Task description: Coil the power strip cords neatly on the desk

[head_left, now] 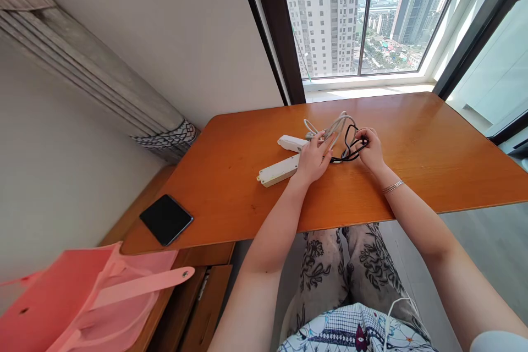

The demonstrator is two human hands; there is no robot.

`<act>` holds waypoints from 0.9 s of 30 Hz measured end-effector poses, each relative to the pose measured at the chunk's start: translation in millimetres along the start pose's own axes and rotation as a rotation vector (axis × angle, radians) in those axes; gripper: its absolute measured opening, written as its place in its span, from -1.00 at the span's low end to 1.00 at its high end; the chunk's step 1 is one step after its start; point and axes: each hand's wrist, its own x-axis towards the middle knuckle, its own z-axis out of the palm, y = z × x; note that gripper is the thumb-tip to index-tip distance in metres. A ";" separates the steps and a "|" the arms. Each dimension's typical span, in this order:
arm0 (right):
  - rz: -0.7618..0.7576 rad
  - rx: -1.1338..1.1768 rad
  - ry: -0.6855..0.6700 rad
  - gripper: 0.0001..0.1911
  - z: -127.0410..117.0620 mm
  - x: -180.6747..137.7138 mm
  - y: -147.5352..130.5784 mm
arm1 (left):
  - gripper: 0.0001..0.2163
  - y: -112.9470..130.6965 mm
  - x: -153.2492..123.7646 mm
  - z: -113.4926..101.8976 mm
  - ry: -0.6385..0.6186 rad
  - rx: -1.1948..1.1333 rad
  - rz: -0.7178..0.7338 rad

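Note:
On the brown wooden table two white power strips lie side by side, the nearer, longer power strip (278,171) and the smaller power strip (291,143) behind it. My left hand (315,157) rests over their right ends with its fingers apart, covering part of both. A black cable (348,153) lies in loops to the right of it. My right hand (370,148) has its fingers closed on these black loops. A white cable (343,119) curls up behind, between the two hands. Where each cable joins its strip is hidden under my left hand.
A black tablet (166,219) lies at the left end of the table (231,203). Below it at the left is an open pink bag (94,297) by wooden drawers (206,308). A window (367,27) stands behind the table, and a tied curtain (103,77) hangs at the left.

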 end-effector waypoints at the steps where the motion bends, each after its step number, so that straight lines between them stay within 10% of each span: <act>1: -0.030 0.018 0.026 -0.78 -0.4 -0.2 -2.0 | -0.49 -2.5 0.3 -1.5 0.022 -0.002 -0.031; 9: -0.216 0.072 0.194 -0.85 -9.0 2.3 -11.5 | -0.44 -25.8 2.7 -7.8 0.173 -0.010 -0.303; 17: 0.155 0.034 0.276 -0.89 -12.6 12.0 12.8 | -0.41 -46.0 2.8 -3.7 0.152 -0.067 -0.450; 27: 0.169 -0.071 0.119 -0.69 -16.3 11.4 13.5 | -0.35 -45.6 2.9 1.2 0.112 -0.070 -0.461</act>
